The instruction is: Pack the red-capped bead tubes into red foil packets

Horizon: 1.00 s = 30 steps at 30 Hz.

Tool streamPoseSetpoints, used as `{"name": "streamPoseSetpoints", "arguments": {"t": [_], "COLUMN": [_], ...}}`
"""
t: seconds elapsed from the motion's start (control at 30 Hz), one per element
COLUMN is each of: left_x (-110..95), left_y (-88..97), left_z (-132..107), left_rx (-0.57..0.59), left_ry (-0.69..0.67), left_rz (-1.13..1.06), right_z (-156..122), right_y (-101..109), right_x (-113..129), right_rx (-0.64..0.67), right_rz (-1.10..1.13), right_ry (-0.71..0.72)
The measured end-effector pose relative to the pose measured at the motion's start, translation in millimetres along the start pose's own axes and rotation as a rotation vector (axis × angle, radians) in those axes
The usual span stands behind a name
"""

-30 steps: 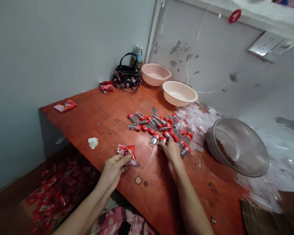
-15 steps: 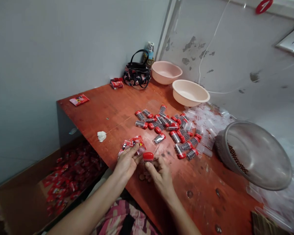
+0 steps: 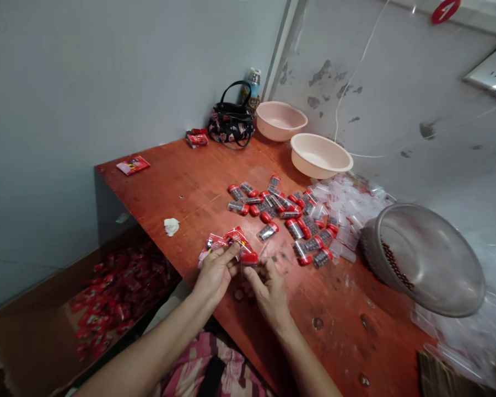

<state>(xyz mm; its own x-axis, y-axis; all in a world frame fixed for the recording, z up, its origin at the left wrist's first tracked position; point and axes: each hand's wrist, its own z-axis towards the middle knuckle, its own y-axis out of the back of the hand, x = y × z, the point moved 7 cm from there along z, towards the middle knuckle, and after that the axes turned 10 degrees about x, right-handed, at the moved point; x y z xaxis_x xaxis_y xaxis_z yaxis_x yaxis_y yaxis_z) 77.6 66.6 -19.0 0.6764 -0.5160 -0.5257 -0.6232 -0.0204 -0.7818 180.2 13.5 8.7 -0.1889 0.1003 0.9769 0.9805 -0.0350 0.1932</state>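
My left hand (image 3: 215, 277) pinches a red printed plastic packet (image 3: 236, 237) between thumb and fingers. My right hand (image 3: 271, 291) grips a small clear container with a red cap (image 3: 249, 258). The cap is up against the packet's near side; whether it is inside the packet I cannot tell, and the container's body is mostly hidden by my fingers. Beneath my left hand, another red and pink packet (image 3: 211, 242) lies on the table. Beyond my hands lies a filled, red-capped container (image 3: 268, 231), on its side near a heap of similar ones (image 3: 289, 212).
Empty clear containers (image 3: 347, 204) are piled to the right, by a large metal bowl (image 3: 434, 259) with brown balls. Two plastic basins (image 3: 321, 157), a handbag (image 3: 230, 124) and a flask (image 3: 254, 82) stand at the back. A cardboard box (image 3: 28, 336) of red packs is below left.
My right hand has tipped the red-capped container and brought its cap against the packet. The packet in my left hand shows more to the right now.
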Motion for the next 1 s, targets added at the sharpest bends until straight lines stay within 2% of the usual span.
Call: {"name": "streamPoseSetpoints", "arguments": {"t": [0.23,0.47,0.53,0.63,0.7,0.87,0.93,1.0], "left_x": [-2.2,8.7,8.9,9.3,9.1,2.7,4.0,7.7], "left_y": [-5.7,-6.0,-7.4,-14.9,-16.2,-0.6,-0.2,-3.8], "left_z": [0.6,-1.5,-1.9,-1.8,-0.4,6.7,6.3,4.5], "left_rx": [0.100,0.160,0.186,0.311,0.360,0.179,0.153,0.172], "left_ry": [-0.047,0.054,0.064,0.125,0.170,0.124,0.096,0.077], "left_rz": [0.126,0.246,0.276,0.337,0.383,0.527,0.538,0.485], "right_z": [5.1,5.1,6.2,9.4,10.7,11.5,12.5,14.3], "right_y": [-2.5,4.5,4.1,-2.0,-3.0,17.1,14.9,7.0], "right_x": [-5.8,1.6,-2.4,-13.9,-16.8,-1.2,-2.9,-10.0], "right_rx": [0.055,-0.024,0.004,0.136,0.185,0.001,0.029,0.113], "right_rz": [0.039,-0.095,-0.017,0.242,0.324,0.006,0.043,0.184], "right_ry": [-0.032,0.032,0.002,-0.106,-0.147,0.003,-0.016,-0.085]}}
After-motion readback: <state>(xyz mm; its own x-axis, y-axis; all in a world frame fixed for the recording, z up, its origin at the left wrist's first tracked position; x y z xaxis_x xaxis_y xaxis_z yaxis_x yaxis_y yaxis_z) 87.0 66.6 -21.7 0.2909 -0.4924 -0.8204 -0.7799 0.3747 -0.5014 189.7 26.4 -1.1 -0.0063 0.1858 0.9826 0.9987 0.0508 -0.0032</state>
